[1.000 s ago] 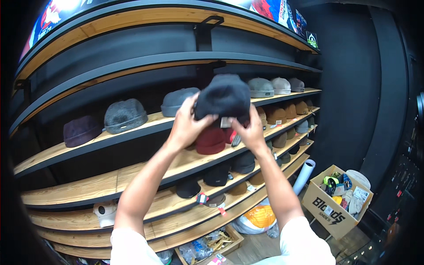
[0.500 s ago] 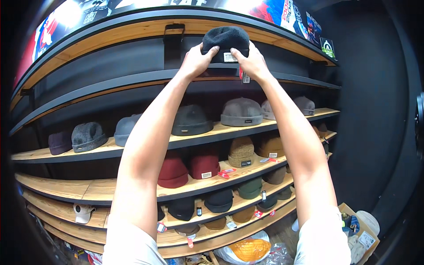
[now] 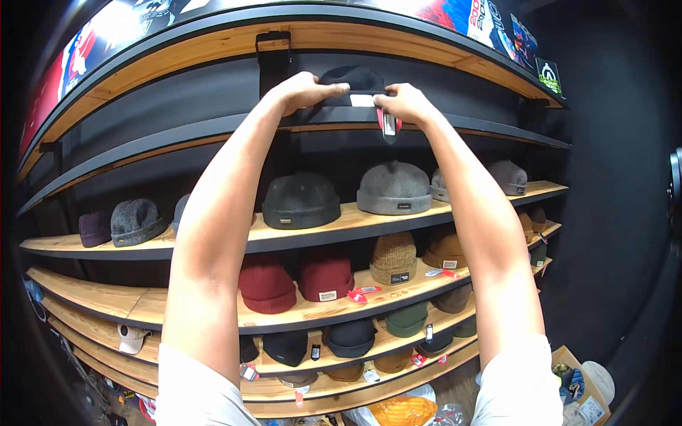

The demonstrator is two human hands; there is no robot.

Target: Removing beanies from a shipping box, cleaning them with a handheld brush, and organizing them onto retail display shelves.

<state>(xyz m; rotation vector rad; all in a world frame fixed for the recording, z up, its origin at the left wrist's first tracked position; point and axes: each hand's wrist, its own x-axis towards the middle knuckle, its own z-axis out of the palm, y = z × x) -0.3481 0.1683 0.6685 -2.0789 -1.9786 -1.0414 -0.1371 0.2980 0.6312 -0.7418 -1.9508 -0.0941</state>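
Both my arms reach up to the high shelf (image 3: 483, 128), where a black knit beanie (image 3: 353, 78) with a white front label is held at the shelf's front edge. My left hand (image 3: 302, 92) grips its left side, thumb across the front. On the right side, my right hand (image 3: 405, 103) pinches the brim beside the label. A red and black hang tag (image 3: 388, 124) dangles below the brim, over the shelf edge. Whether the beanie's underside touches the shelf is hidden.
On the shelf below stand a dark grey beanie (image 3: 302, 201), a mottled grey beanie (image 3: 394, 187) and several others. Lower shelves hold maroon (image 3: 267, 285), tan (image 3: 393, 257), black and green beanies, plus a cream cap (image 3: 132, 339). A cardboard box (image 3: 586, 394) sits at the lower right.
The beanie has moved down and slightly left toward the shelf, tilting so less of its crown shows. My hands still grip both sides. The view has shifted a little.
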